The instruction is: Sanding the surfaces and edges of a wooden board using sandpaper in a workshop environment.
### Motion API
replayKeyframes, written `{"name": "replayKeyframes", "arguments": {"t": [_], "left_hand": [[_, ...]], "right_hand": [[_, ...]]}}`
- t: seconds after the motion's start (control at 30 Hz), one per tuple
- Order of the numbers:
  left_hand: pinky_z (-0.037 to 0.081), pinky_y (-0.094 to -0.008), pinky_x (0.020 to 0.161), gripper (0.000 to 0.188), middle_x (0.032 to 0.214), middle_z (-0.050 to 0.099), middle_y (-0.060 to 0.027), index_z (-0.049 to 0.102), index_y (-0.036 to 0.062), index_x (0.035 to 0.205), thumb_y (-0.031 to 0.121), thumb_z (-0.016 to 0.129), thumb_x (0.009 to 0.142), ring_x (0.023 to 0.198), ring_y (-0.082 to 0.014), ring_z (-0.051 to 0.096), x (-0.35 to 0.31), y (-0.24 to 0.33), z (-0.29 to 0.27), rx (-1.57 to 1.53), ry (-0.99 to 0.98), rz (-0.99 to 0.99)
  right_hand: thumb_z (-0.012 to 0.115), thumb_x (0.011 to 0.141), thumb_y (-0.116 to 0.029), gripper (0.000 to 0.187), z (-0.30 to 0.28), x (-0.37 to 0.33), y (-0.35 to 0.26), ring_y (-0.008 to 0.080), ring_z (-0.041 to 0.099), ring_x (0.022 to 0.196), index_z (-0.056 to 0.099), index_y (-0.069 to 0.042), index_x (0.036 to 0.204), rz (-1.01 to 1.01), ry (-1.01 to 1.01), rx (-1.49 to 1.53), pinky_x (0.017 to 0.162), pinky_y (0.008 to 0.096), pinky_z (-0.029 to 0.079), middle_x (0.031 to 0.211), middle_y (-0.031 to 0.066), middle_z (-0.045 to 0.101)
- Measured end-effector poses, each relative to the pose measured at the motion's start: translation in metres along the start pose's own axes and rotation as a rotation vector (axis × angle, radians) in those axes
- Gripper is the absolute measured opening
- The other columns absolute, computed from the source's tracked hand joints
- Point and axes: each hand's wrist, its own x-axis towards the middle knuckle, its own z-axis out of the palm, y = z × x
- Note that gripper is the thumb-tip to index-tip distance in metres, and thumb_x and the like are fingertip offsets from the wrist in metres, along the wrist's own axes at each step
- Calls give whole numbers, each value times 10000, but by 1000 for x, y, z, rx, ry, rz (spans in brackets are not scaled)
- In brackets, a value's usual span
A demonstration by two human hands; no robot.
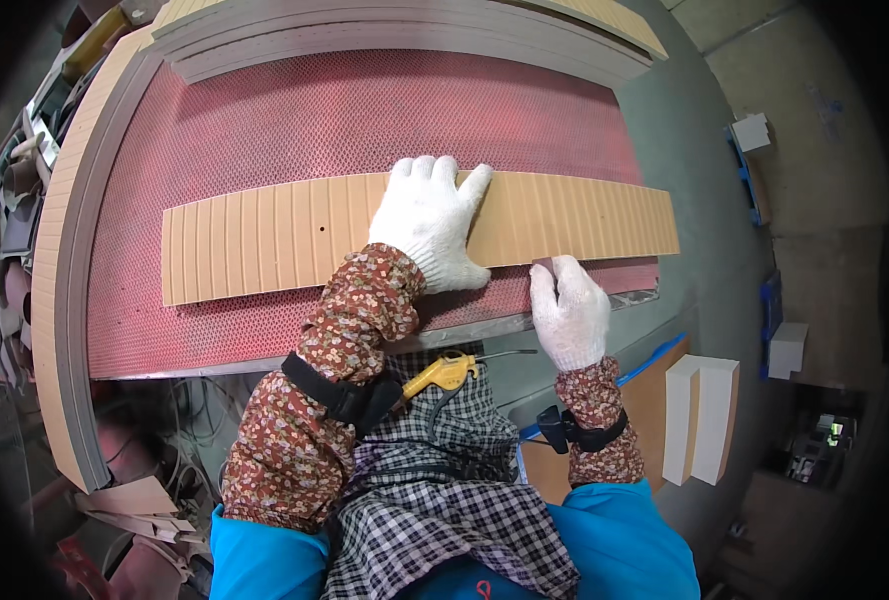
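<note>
A long tan grooved board (265,240) lies across a red mesh-textured worktop (365,110). My left hand (430,222), in a white knitted glove, presses flat on the middle of the board with its fingers spread. My right hand (572,312), gloved the same way, is at the board's near edge, right of centre. Its thumb and fingers pinch a small brown piece (544,264), mostly hidden by the glove, against that edge. A small dark hole shows in the board left of my left hand.
Stacked boards (415,35) stand along the worktop's far side, and more boards (65,250) line its left. A yellow air blow gun (445,374) hangs at the near edge, before my checked apron. White-faced blocks (700,420) stand at the lower right; offcuts (15,230) pile up far left.
</note>
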Motion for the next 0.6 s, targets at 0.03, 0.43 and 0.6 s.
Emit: {"name": "replayKeyframes", "arguments": {"t": [0.03, 0.43, 0.6], "left_hand": [[391, -531, 1182, 1070, 1290, 592, -231, 506, 39, 1522, 514, 869, 635, 1294, -407, 557, 0, -1, 0, -2, -2, -1], [388, -530, 1180, 1076, 1289, 588, -227, 502, 41, 1521, 481, 877, 613, 1292, -403, 552, 1, -1, 3, -13, 18, -4], [385, -526, 1177, 1072, 1284, 588, -229, 503, 45, 1521, 485, 874, 617, 1290, -405, 550, 0, 0, 2, -25, 19, 1]], "right_hand": [[706, 993, -168, 154, 0, 0, 0, 446, 691, 774, 631, -43, 943, 1, -2, 0, 652, 508, 544, 857, 216, 690], [593, 1036, -258, 251, 15, 83, 5, 428, 746, 863, 679, -22, 1028, -115, -98, -105, 781, 528, 593, 906, 221, 748], [566, 1043, -305, 302, 29, 138, 7, 445, 745, 894, 666, -19, 1036, -96, -142, -226, 825, 553, 586, 938, 241, 751]]}}
